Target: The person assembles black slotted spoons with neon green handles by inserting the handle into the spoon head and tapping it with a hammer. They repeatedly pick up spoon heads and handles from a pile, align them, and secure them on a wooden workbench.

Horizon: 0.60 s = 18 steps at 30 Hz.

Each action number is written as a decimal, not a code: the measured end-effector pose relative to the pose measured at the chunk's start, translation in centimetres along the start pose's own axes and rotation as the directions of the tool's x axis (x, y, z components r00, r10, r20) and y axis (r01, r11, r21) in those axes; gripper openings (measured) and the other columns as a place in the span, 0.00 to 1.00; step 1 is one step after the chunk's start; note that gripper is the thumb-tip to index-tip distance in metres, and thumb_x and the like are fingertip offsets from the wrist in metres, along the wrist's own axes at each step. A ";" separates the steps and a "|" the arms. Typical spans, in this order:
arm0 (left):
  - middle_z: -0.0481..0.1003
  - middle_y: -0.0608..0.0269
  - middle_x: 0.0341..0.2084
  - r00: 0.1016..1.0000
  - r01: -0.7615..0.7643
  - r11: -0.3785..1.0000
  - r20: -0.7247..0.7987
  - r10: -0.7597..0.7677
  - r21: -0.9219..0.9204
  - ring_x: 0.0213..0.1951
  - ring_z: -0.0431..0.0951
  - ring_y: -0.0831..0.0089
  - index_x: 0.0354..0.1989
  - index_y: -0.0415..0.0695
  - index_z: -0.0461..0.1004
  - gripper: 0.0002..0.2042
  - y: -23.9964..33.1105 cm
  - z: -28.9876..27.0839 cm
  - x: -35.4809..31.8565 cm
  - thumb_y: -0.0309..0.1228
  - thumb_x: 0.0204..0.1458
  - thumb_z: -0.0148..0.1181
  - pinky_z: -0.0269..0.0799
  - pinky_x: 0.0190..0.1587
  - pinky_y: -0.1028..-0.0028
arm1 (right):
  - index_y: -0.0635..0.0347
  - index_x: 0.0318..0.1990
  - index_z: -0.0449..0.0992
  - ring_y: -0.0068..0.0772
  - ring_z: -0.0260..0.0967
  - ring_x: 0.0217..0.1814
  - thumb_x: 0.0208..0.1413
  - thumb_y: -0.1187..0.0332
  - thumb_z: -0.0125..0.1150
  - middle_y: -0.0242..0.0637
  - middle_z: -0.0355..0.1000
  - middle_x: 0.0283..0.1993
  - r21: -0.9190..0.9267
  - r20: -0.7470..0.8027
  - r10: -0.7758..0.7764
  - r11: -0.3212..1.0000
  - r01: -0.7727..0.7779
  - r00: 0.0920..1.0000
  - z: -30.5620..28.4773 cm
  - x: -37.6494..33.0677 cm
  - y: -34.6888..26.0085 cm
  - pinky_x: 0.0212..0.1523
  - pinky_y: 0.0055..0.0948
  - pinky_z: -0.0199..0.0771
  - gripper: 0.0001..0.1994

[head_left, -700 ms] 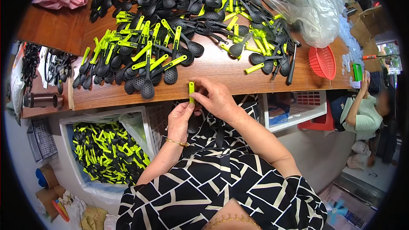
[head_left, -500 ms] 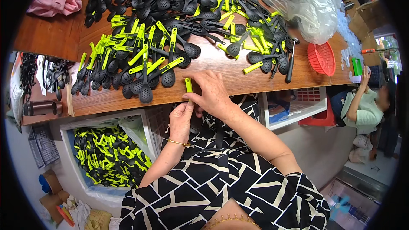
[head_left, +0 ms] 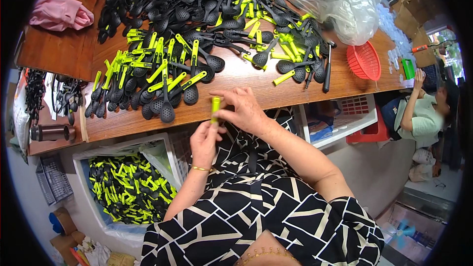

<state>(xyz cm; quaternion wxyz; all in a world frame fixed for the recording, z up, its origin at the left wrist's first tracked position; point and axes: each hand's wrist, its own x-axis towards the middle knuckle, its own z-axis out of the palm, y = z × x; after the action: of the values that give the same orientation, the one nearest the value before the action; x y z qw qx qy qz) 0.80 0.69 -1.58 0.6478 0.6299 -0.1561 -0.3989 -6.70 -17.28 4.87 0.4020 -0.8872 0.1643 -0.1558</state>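
Note:
A lime-green handle (head_left: 215, 108) stands nearly upright just in front of the table's near edge. My left hand (head_left: 204, 144) is closed round its lower end, and my right hand (head_left: 245, 111) pinches its upper part between thumb and fingers. Whatever joins the handle below is hidden by my left hand. Just beyond my hands, to the left, lies a pile of black perforated spoons (head_left: 167, 113) with lime-green handles. Loose green handle pieces (head_left: 288, 47) lie among black spoons to the right.
A large heap of black spoons (head_left: 182, 15) covers the table's far side. Clear plastic bags (head_left: 340, 5), a red basket (head_left: 363, 61) and pink cloth (head_left: 61, 10) are around it. Below, a lined crate (head_left: 170, 152) holds many green-handled pieces. Another person (head_left: 426, 113) sits at far right.
Both hands stay on the green handle, which now tilts slightly the other way. My left hand sits a little lower and further left. The whole view has shifted slightly.

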 end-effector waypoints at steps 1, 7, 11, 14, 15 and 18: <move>0.82 0.63 0.34 0.999 -0.016 0.998 -0.032 0.018 0.067 0.31 0.74 0.83 0.49 0.37 0.78 0.11 0.6 -1.4 -0.6 0.32 0.69 0.55 0.69 0.35 0.82 | 0.57 0.56 0.79 0.31 0.77 0.45 0.59 0.63 0.69 0.35 0.80 0.39 0.063 0.041 0.049 0.997 -0.052 0.998 -0.5 0.3 0.3 0.57 0.36 0.63 0.19; 0.82 0.60 0.32 0.868 0.105 0.877 -0.473 0.150 0.469 0.32 0.80 0.77 0.47 0.35 0.77 0.11 -5.8 -18.3 -10.1 0.31 0.66 0.57 0.76 0.36 0.77 | 0.62 0.45 0.82 0.35 0.79 0.44 0.64 0.67 0.63 0.41 0.82 0.40 0.080 -0.466 0.070 0.996 -0.037 0.882 -7.9 3.9 4.4 0.48 0.33 0.77 0.09; 0.82 0.55 0.33 0.522 0.707 0.530 -0.851 0.056 0.469 0.34 0.83 0.59 0.47 0.37 0.77 0.13 -15.2 -31.8 -20.6 0.34 0.63 0.56 0.78 0.40 0.62 | 0.57 0.44 0.83 0.49 0.80 0.44 0.59 0.61 0.66 0.43 0.82 0.42 -0.379 -0.364 0.087 0.895 -0.233 0.927 -12.1 8.0 10.0 0.45 0.45 0.78 0.11; 0.82 0.53 0.36 0.374 0.918 -0.106 -0.923 -0.085 0.382 0.36 0.82 0.52 0.48 0.37 0.77 0.13 -17.1 -31.8 -25.1 0.33 0.61 0.56 0.78 0.43 0.57 | 0.52 0.45 0.81 0.49 0.80 0.46 0.57 0.58 0.68 0.42 0.82 0.41 -0.538 -0.217 0.269 0.769 -0.345 0.938 -12.0 10.5 9.1 0.46 0.46 0.79 0.13; 0.82 0.52 0.36 0.365 0.919 -0.118 -0.924 -0.111 0.377 0.36 0.82 0.51 0.49 0.37 0.77 0.13 -17.8 -30.9 -25.2 0.32 0.61 0.57 0.78 0.43 0.57 | 0.52 0.45 0.80 0.50 0.80 0.46 0.56 0.57 0.68 0.43 0.82 0.41 -0.576 -0.216 0.275 0.739 -0.350 0.937 -11.6 11.1 9.5 0.46 0.47 0.79 0.14; 0.82 0.51 0.37 0.376 0.917 -0.091 -0.919 -0.121 0.387 0.37 0.82 0.49 0.50 0.36 0.77 0.14 -18.7 -28.5 -23.9 0.32 0.60 0.57 0.77 0.43 0.57 | 0.53 0.46 0.76 0.53 0.80 0.47 0.55 0.58 0.68 0.44 0.82 0.41 -0.588 -0.199 0.265 0.738 -0.331 0.943 -11.3 11.8 9.9 0.47 0.48 0.79 0.15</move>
<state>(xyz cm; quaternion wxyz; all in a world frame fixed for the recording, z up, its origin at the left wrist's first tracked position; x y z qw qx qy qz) -0.23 39.59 -16.47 -0.1181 0.9537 0.1729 -0.2161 -2.40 -35.88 6.08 0.1026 -0.9220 0.3662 -0.0726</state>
